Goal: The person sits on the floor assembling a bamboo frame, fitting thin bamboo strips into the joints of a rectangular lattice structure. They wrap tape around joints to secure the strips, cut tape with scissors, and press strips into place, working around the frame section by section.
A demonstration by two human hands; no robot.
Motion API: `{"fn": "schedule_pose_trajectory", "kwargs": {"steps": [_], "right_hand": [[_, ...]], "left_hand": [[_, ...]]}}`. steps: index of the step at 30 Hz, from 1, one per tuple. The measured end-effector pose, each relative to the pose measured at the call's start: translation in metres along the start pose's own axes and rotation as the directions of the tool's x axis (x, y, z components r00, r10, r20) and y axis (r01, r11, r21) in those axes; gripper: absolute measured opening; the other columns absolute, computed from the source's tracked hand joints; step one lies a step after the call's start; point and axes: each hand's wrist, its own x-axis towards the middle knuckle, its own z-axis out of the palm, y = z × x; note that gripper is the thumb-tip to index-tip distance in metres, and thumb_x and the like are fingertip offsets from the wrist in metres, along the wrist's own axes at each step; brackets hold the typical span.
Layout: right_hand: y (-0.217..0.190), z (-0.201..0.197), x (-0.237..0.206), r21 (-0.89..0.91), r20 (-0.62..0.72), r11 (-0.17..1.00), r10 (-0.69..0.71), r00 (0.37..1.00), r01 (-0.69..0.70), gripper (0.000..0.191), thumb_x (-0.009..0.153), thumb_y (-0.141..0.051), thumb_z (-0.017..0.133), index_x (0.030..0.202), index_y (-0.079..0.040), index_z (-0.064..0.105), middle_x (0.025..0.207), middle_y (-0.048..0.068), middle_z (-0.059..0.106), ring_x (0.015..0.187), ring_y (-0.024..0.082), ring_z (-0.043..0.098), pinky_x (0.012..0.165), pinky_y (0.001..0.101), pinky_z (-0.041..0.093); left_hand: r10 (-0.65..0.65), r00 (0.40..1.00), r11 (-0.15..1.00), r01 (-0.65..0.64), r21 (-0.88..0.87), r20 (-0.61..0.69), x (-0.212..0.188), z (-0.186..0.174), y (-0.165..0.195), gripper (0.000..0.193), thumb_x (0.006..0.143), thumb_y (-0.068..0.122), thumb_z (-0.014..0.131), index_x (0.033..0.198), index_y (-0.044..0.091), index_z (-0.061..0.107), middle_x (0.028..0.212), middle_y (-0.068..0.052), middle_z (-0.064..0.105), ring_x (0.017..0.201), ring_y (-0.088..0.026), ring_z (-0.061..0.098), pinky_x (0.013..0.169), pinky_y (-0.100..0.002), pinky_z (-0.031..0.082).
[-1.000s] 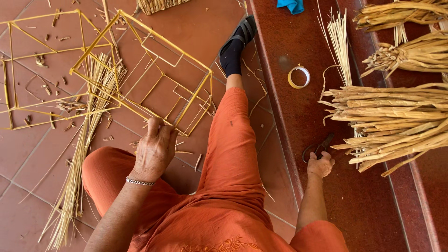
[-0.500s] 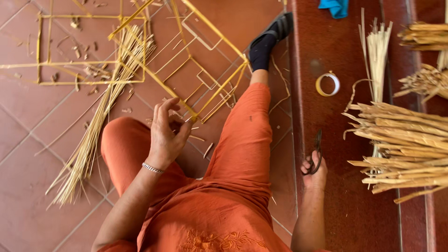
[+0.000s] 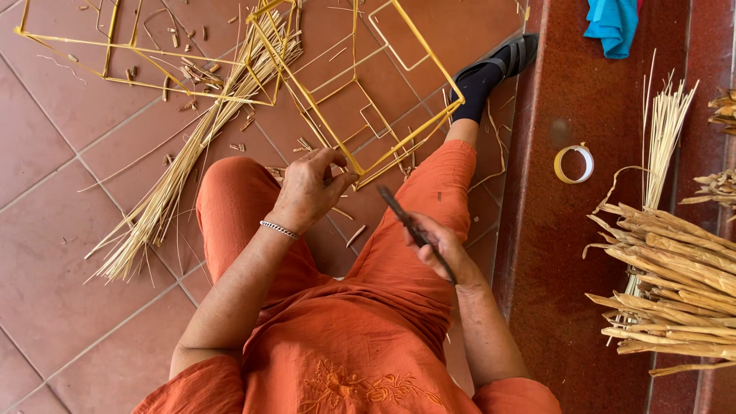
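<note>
Pinching a corner of the yellow stick frame [image 3: 360, 100] on the tiled floor [image 3: 69, 253], left hand [image 3: 310, 188] grip closed; right hand [image 3: 441, 245] clasps dark scissors [image 3: 414, 230] above the orange-clad thigh, straw bundle [image 3: 192, 153] beside.

Frame [image 3: 360, 100] pinched at the left hand's fingers [image 3: 337, 180]: thin yellow sticks, smooth, faint sheen. Tool [image 3: 416, 232] in the right hand's fingers [image 3: 429, 238]: dark, matt, apparently metal. Straw bundle [image 3: 184, 153] left of the fingers: dry, pale, fibrous. Floor [image 3: 69, 284] below: terracotta tile, matt. Step [image 3: 567, 253] right of the fingers: dark red, polished, speckled. Stalks [image 3: 675, 284] there: coarse, husky. Tape roll [image 3: 573, 163]: glossy. Clothing [image 3: 345, 337]: orange woven cloth, matt, embroidered.
</note>
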Motion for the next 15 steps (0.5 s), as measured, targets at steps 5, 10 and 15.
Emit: {"fn": "schedule_pose_trajectory", "kwargs": {"steps": [5, 10, 15], "right_hand": [[-0.016, 0.007, 0.014, -0.204, 0.068, 0.967, -0.144, 0.987, 0.155, 0.101, 0.092, -0.076, 0.060, 0.148, 0.007, 0.050, 0.091, -0.003, 0.053, 0.079, 0.006, 0.050, 0.069, 0.0200, 0.045], [-0.032, 0.015, 0.023, -0.344, 0.054, 0.933, -0.093, 0.994, 0.106, 0.097, 0.090, -0.074, 0.058, 0.143, 0.008, 0.055, 0.082, -0.003, 0.048, 0.068, 0.005, 0.045, 0.059, 0.0211, 0.040], [-0.035, 0.017, 0.034, -0.367, 0.062, 0.914, -0.161, 0.985, 0.173, 0.096, 0.093, -0.072, 0.059, 0.143, 0.010, 0.054, 0.082, -0.003, 0.046, 0.069, 0.004, 0.045, 0.060, 0.0213, 0.040]], "left_hand": [[0.007, 1.000, 0.999, -0.007, -0.053, 0.000, -0.012, 0.004, -0.001, 0.013, 0.091, 0.016, 0.076, 0.099, 0.006, 0.072, 0.083, -0.009, 0.068, 0.066, -0.019, 0.066, 0.060, -0.035, 0.054], [-0.026, 0.999, 0.983, 0.021, -0.181, -0.027, -0.024, 0.009, -0.002, 0.013, 0.094, 0.015, 0.075, 0.099, 0.004, 0.069, 0.086, -0.007, 0.067, 0.070, -0.014, 0.068, 0.062, -0.030, 0.056], [-0.099, 0.995, 0.946, 0.094, -0.311, 0.000, -0.027, 0.014, -0.002, 0.012, 0.094, 0.010, 0.075, 0.098, 0.003, 0.067, 0.085, -0.004, 0.063, 0.063, -0.008, 0.065, 0.053, -0.025, 0.057]]}}
